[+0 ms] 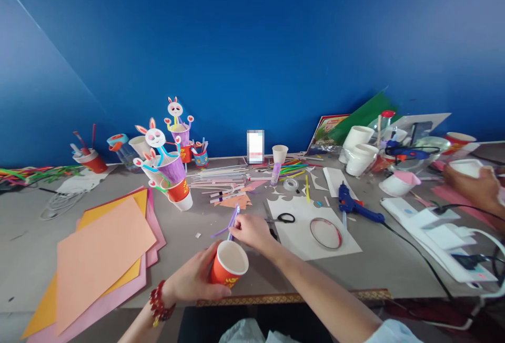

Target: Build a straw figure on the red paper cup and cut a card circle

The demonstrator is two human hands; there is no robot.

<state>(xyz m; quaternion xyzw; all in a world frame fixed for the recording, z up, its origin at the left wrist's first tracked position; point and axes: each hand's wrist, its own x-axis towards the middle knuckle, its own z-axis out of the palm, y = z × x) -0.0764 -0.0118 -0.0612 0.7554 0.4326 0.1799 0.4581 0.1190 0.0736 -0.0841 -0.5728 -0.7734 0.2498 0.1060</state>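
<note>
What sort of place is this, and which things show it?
Probably a craft workspace, though little of the room shows. A pile of coloured paper sheets, a blue glue gun and a paper-cup rabbit figure point to it.

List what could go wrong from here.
The right hand works close to the scissors, so a sideways move might bump them. The cord of the blue glue gun runs toward the front of the table; a snag could drag the gun. The left hand holds the red paper cup near that front edge, where it might fall if the grip slipped.
</note>
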